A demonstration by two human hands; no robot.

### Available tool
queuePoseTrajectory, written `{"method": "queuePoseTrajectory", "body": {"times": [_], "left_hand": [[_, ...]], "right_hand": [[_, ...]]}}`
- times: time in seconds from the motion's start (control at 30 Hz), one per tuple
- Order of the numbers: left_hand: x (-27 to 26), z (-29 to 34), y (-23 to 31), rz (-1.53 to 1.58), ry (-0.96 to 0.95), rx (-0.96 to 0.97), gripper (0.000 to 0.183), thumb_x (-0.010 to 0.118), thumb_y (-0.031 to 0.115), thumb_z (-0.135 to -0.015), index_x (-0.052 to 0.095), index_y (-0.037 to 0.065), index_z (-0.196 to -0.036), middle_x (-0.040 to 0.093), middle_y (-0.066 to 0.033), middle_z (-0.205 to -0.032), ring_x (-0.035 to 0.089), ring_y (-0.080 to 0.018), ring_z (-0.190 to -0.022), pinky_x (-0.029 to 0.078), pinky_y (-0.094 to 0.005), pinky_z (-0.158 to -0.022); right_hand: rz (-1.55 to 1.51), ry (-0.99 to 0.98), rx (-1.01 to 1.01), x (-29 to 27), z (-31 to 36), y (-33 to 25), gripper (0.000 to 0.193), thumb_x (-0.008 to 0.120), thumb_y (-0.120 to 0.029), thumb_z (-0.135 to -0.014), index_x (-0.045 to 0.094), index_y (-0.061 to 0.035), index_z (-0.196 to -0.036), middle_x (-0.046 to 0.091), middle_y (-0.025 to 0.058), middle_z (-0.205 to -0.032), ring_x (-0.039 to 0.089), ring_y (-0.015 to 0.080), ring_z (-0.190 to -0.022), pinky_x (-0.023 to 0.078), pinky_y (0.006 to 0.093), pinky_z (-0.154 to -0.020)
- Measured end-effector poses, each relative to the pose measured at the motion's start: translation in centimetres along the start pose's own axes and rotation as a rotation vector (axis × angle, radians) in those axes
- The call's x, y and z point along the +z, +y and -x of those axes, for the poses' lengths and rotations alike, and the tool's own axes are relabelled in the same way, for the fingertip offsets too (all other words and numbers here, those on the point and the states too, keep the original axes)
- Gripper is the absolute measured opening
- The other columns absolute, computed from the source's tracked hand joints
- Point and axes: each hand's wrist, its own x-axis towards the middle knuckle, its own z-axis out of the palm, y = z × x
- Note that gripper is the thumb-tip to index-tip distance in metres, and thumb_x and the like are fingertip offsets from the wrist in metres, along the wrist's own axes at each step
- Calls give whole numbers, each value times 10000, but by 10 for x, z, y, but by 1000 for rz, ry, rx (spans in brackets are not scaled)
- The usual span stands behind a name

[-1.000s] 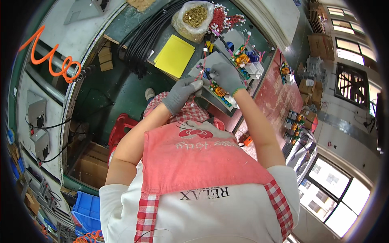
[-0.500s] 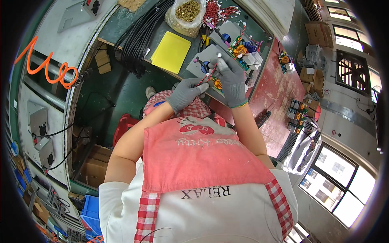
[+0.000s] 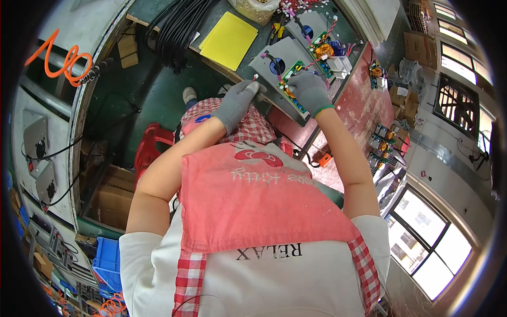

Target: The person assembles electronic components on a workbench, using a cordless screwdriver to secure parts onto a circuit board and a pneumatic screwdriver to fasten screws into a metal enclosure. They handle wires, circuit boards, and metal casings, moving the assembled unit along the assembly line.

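My left hand (image 3: pixel 238 105), in a grey glove, is closed near the table edge. A small white connector (image 3: pixel 255 77) on a wire lead sticks out past its fingertips. My right hand (image 3: pixel 310 91), also gloved, is curled over the nearer green circuit board (image 3: pixel 289 91). What its fingertips grip on the board is hidden beneath the glove. That board lies along a grey metal panel (image 3: pixel 260 64) with a round blue part (image 3: pixel 277 66) and a black-and-purple lead. A second such panel (image 3: pixel 300 29) lies behind, its board carrying a copper coil (image 3: pixel 324 50).
Yellow sheets (image 3: pixel 228 41) and a bundle of black cables (image 3: pixel 174 31) lie left on the table. At the back are a bag of small brass-coloured parts (image 3: pixel 256 8) and yellow-handled pliers (image 3: pixel 277 31). A red stool (image 3: pixel 153 145) stands below, left.
My hands have moved apart. My right hand has come down onto the nearer board; my left has shifted slightly, the white connector now at its fingertips. The view has shifted a little.
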Motion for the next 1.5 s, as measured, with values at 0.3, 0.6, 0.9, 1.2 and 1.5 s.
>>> {"method": "queuePoseTrajectory", "body": {"times": [0.3, 0.6, 0.9, 1.2, 1.5], "left_hand": [[-11, 11, 10, 95, 103, -123, 304, 429, 291, -962, 637, 71, -976, 565, 38, -770, 486, -48, -671, 405, -182, -527], [-15, 11, 10, 171, 136, -156, 297, 433, 292, -960, 640, 80, -979, 564, 19, -789, 495, -59, -690, 438, -206, -582], [-13, 9, 12, 174, 103, -190, 300, 430, 288, -964, 634, 69, -972, 583, 8, -801, 511, -65, -692, 443, -205, -582], [-13, 9, 11, 111, 14, -173, 328, 434, 284, -964, 615, 27, -1055, 615, -27, -921, 553, -91, -787, 471, -225, -673], [-4, 2, 11, -256, -116, 43, 347, 494, 310, -932, 652, 6, -986, 645, -59, -822, 587, -115, -705, 470, -260, -627]], "right_hand": [[200, -134, -29, 17, -32, -8, 152, 607, -210, -779, 701, -107, -841, 662, 137, -918, 652, 321, -849, 526, 409, -757], [174, -143, 30, 19, -29, -15, 170, 567, -172, -792, 690, -69, -850, 664, 159, -908, 654, 335, -844, 526, 414, -739], [257, -275, -34, 1, -41, -26, 174, 600, -128, -791, 683, -52, -923, 673, 163, -916, 659, 324, -889, 527, 398, -762], [278, -14, -136, 8, -35, -16, 127, 635, -151, -766, 695, -87, -858, 652, 118, -863, 643, 302, -867, 512, 394, -736], [-1061, 53, -42, -49, -7, -77, 297, 655, -221, -818, 666, -6, -1023, 685, 67, -898, 625, 116, -809, 489, 257, -722]]}}
